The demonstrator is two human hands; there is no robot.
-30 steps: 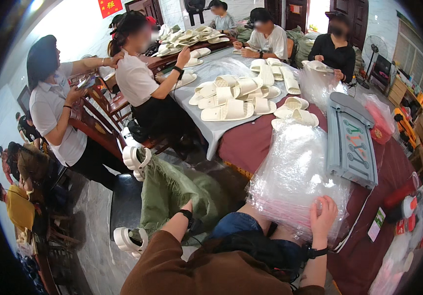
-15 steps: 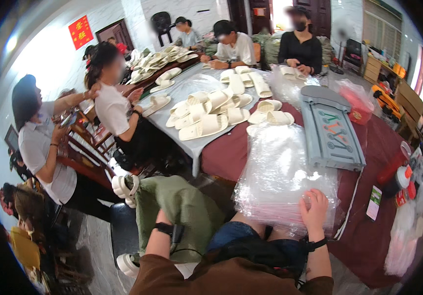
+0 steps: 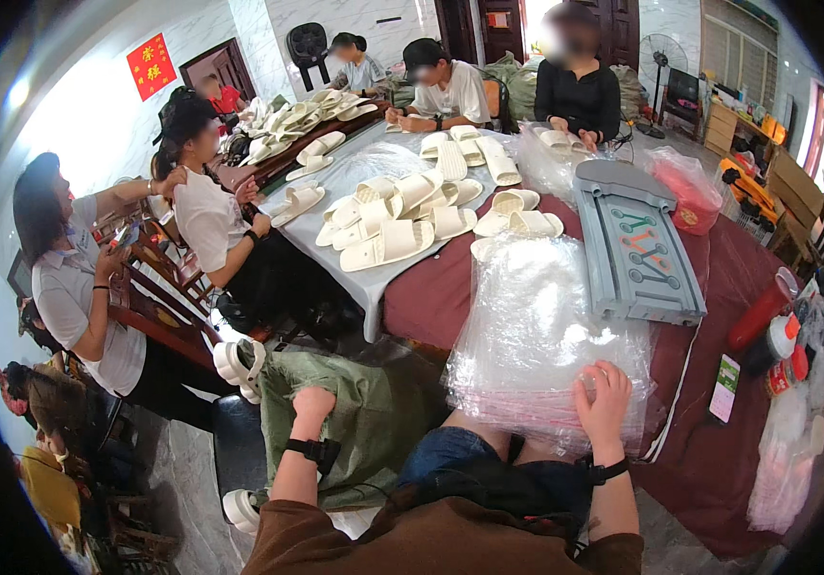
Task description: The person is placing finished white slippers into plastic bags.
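My left hand (image 3: 314,403) is at the mouth of a green woven sack (image 3: 374,407), wrist raised, its fingers hidden among the folds. Beside that sack, thick white-soled shoes (image 3: 238,364) show at the left. My right hand (image 3: 607,395) lies with fingers apart on the near edge of a stack of clear plastic bags (image 3: 546,331), holding nothing. The bags have pinkish edges and reach from the table over my lap. Past them lie cream slippers (image 3: 388,245) in a loose pile, and a pair (image 3: 522,222) sits just behind the bags.
A grey plastic panel (image 3: 637,251) rests on the far right of the bags. A phone (image 3: 723,388), a red cup (image 3: 763,311) and a dark bottle (image 3: 778,345) are on the maroon cloth (image 3: 685,479). Co-workers sit across the table; two people (image 3: 86,278) stand at left.
My left hand has come up out of the sack's folds, so its back now shows. The right hand stays on the bags. The view has shifted slightly.
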